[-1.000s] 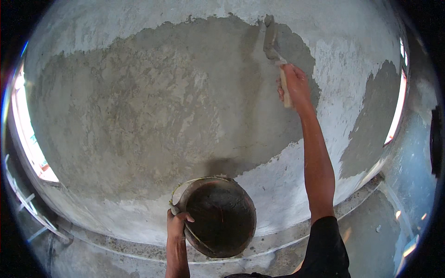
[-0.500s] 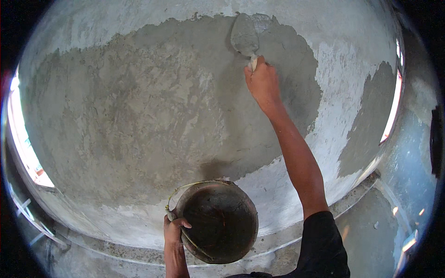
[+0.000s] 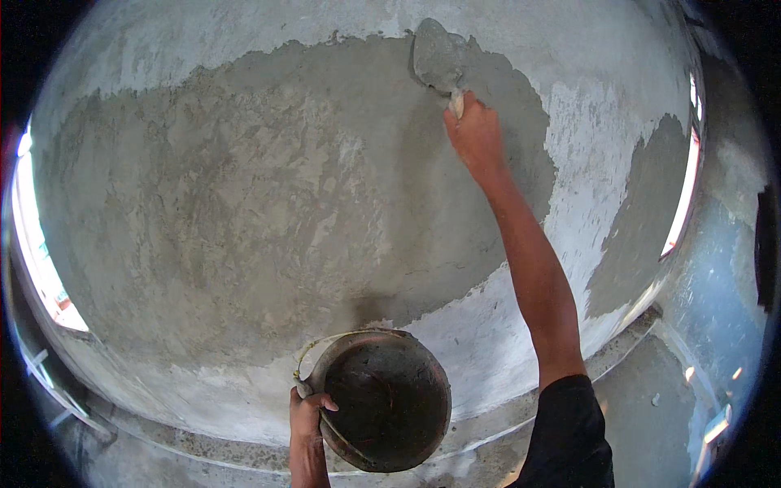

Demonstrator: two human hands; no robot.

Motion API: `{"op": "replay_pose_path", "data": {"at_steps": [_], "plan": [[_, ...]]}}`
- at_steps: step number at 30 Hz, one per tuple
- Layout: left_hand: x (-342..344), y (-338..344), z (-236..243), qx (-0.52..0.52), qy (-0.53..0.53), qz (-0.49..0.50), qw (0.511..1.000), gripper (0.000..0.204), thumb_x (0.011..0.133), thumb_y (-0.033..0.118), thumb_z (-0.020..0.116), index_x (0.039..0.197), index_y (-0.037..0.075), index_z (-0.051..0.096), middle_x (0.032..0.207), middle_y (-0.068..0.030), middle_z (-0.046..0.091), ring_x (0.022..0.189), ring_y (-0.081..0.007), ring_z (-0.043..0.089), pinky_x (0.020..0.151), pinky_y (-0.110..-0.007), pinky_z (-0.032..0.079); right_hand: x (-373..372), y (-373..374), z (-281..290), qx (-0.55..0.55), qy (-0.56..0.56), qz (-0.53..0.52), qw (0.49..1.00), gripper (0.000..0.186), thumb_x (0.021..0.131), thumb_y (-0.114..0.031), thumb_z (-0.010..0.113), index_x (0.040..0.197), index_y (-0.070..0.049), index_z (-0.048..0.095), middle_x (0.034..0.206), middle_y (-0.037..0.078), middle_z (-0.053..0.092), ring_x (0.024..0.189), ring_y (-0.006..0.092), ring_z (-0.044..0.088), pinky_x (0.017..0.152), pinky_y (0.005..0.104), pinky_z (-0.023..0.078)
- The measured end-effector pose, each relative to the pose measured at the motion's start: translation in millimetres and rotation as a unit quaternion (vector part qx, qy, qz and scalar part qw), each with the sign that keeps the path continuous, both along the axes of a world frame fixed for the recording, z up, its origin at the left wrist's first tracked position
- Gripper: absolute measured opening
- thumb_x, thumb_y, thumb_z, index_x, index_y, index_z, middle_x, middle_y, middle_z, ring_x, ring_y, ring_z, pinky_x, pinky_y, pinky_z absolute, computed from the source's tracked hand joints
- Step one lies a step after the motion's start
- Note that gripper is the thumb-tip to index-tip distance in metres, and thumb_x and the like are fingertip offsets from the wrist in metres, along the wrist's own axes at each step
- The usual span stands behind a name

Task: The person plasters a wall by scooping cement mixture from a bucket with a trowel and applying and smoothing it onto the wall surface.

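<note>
My right hand [image 3: 474, 134] is wrapped round the handle of a trowel [image 3: 438, 58]. The trowel's mortar-coated blade lies against the wall [image 3: 268, 187], near the upper edge of a dark grey patch of wet plaster. At the bottom middle, my left hand [image 3: 307, 413] grips the rim of a dark round bucket [image 3: 431, 366], thumb over the edge. Its thin wire handle runs along the rim beside that hand. The bucket's inside is dark, with a thin smear of mortar on its wall; how much it holds is hard to tell.
Bare, paler wall surrounds the plaster, and a separate darker patch [image 3: 647, 211] lies to the right. Bright openings [image 3: 49, 260] stand at the far left and right. Below the wall runs a concrete ledge [image 3: 203, 446], with grey floor [image 3: 651, 407] at the lower right.
My right hand and the trowel have shifted slightly right and up along the plaster's top edge. The bucket sits a little lower in view, still in my left hand.
</note>
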State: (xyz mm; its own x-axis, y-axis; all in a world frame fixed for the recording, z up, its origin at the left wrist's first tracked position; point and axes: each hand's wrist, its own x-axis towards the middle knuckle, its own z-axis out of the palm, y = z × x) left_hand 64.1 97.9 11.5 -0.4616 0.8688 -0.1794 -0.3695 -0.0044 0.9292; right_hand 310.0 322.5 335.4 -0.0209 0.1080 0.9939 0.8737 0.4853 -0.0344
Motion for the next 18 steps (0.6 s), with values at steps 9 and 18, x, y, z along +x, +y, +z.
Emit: {"op": "replay_pose_path", "data": {"at_steps": [9, 18], "plan": [[14.9, -1.4, 6.7, 0.013, 0.007, 0.005, 1.0, 0.042, 0.043, -0.002, 0.052, 0.085, -0.004, 0.045, 0.062, -0.0106, 0.05, 0.051, -0.0241, 0.05, 0.048, -0.032, 0.042, 24.0, -46.7, -29.5, -0.148, -0.016, 0.184, 0.972, 0.031, 0.077, -0.023, 0.058, 0.088, 0.006, 0.055, 0.076, 0.024, 0.059, 0.072, 0.0365, 0.06, 0.061, 0.0385, 0.047], [17.6, -9.8, -3.9, 0.005, -0.014, 0.001, 1.0, 0.043, 0.044, -0.002, 0.051, 0.086, -0.003, 0.045, 0.062, -0.0099, 0.05, 0.051, -0.0237, 0.05, 0.048, -0.032, 0.042, 27.6, 1.0, 3.8, -0.041, 0.114, 0.069, 0.99, 0.03, 0.077, -0.022, 0.057, 0.087, 0.006, 0.055, 0.072, 0.025, 0.058, 0.07, 0.038, 0.06, 0.061, 0.0416, 0.047]]}}
